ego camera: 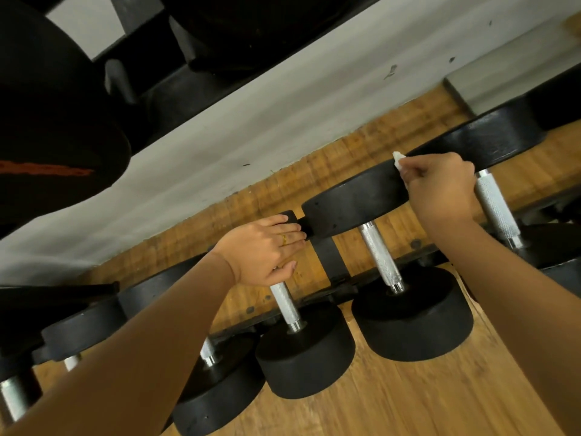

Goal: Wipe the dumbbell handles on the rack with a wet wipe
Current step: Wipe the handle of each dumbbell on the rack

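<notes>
Seen from the head camera, looking down over the low rack, the job was mid-wipe, as far as I could judge. The right hand was curled tight, pinching the wet wipe at its fingertips, and only a small white corner showed past them. That corner sat up against the rim of the black far head of the middle dumbbell, not on any steel. The right handle ran down just beside that hand; whether the palm touched it I could not tell. The middle handle lay bare between the two hands.

The left hand lay over the upper end of the left handle. Its fingers were straight and reached onto the small black head beyond, and the thumb stretched out along the near side (a ring showed on one finger). It looked to me like a steadying rest rather than a clench.

I reckoned the next move called for bringing the wipe down off the rubber and onto a knurled bar. The fingers would then wrap it round and draw it along the length, which the rough knurling would resist a little.

Both bare forearms came up from the bottom of the view. The left ran in a long diagonal and the right came in from the right edge, its wrist bent toward the wall side of the rack.
</notes>
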A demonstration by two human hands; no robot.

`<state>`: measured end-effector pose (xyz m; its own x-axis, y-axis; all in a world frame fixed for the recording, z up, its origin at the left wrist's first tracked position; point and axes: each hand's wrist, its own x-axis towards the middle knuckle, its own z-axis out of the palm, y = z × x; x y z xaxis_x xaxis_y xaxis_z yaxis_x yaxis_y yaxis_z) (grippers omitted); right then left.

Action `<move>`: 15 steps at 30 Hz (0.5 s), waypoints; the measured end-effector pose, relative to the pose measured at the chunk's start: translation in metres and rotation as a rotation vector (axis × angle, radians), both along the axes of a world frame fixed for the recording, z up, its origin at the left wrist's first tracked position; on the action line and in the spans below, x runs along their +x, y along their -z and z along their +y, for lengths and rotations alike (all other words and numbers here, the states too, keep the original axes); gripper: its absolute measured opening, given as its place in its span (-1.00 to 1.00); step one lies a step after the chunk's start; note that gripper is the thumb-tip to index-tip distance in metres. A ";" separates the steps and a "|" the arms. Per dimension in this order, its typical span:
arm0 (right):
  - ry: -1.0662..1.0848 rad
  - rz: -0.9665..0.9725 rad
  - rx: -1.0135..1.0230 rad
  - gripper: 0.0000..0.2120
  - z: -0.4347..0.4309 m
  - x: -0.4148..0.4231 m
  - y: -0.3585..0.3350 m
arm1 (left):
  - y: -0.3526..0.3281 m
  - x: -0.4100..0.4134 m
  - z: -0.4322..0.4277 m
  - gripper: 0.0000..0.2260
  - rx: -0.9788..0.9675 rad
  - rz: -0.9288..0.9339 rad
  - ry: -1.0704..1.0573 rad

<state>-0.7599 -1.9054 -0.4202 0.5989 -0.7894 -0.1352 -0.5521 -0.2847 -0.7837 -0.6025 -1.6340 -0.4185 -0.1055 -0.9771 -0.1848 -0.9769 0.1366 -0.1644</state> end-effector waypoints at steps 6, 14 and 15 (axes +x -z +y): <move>-0.038 -0.014 -0.078 -0.80 0.006 -0.016 0.012 | 0.003 -0.019 0.012 -0.59 -0.098 -0.061 -0.177; -0.011 -0.046 -0.073 -0.79 0.000 -0.005 0.017 | 0.016 -0.022 0.023 -0.56 -0.176 -0.100 -0.193; -0.015 -0.050 -0.071 -0.79 0.003 -0.011 0.017 | 0.017 -0.022 0.025 -0.56 -0.191 -0.098 -0.192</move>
<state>-0.7707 -1.9021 -0.4376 0.6152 -0.7868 -0.0486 -0.5079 -0.3485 -0.7878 -0.6242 -1.6094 -0.4353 0.0939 -0.9956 0.0048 -0.9601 -0.0919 -0.2641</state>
